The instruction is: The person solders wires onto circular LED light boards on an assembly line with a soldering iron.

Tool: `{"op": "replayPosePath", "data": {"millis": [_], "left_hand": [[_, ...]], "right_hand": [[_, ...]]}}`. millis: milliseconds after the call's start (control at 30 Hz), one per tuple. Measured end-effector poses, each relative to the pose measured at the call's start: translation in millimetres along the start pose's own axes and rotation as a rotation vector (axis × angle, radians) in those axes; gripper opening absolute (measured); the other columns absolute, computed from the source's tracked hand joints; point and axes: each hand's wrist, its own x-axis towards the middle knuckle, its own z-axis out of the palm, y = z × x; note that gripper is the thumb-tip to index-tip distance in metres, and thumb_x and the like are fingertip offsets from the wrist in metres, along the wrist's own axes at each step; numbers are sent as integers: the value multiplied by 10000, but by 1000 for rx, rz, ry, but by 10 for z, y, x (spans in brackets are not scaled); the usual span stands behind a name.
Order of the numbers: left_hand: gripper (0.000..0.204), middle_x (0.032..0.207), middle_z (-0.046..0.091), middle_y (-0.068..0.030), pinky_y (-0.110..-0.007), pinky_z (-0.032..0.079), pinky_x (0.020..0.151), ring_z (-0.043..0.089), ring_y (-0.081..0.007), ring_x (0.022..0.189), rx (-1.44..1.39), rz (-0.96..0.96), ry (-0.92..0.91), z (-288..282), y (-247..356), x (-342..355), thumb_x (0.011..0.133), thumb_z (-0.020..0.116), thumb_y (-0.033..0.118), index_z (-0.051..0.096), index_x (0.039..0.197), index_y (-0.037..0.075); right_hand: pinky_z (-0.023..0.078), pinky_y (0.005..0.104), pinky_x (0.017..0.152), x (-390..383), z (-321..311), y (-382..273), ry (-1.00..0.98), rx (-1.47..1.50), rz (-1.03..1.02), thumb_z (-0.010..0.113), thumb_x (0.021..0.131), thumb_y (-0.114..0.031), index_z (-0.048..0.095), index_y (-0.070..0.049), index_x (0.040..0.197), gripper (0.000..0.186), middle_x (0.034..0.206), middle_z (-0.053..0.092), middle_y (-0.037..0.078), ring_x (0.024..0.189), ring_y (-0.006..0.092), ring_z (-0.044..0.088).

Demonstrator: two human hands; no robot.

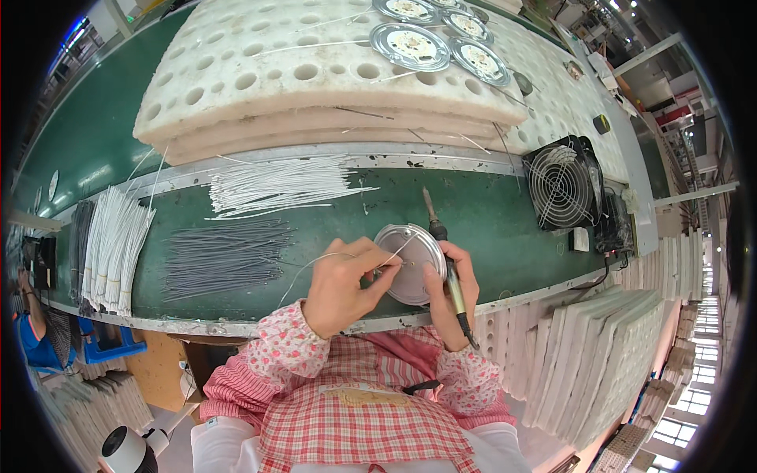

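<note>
My right hand (441, 306) grips a round metal lamp housing (406, 288) by its right side, thumb on its face, and also holds a soldering iron (456, 293). The iron's tip points away from me, beyond the housing, and its cable end is near my wrist. With fingertips pinched together, my left hand (347, 284) holds a thin wire (298, 273) against the housing's face. One end of that wire curves down beside the hand; a pale length crosses the housing's upper part. My left fingers partly hide the spot where the wire meets the housing.
White wires (276, 185) and grey wires (225, 256) lie on the green bench (347, 217), with a bundled white stack (118, 252) at left. Behind is a holed foam block (315, 102) carrying several round lamp plates (410, 47). A fan (561, 185) stands at right.
</note>
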Motion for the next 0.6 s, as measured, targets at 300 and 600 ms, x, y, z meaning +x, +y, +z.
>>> {"op": "replayPosePath", "data": {"millis": [300, 600], "left_hand": [[109, 810, 686, -16, -283, 384, 676, 595, -140, 597, 2, 0, 11, 25, 31, -21, 774, 767, 68, 737, 876, 95], [185, 837, 686, -45, -308, 415, 692, 631, -212, 730, 58, 138, 29, -21, 93, -67, 742, 766, 21, 731, 916, 73]], "right_hand": [[482, 252, 629, -19, 64, -49, 41, -151, -188, 677, 910, -108, 589, -16, 1185, 303, 874, 662, 76, 692, 102, 575], [526, 343, 664, -187, 116, -327, -31, -470, -390, 791, 833, -180, 519, -42, 1278, 540, 1072, 589, 156, 815, 236, 658]]}}
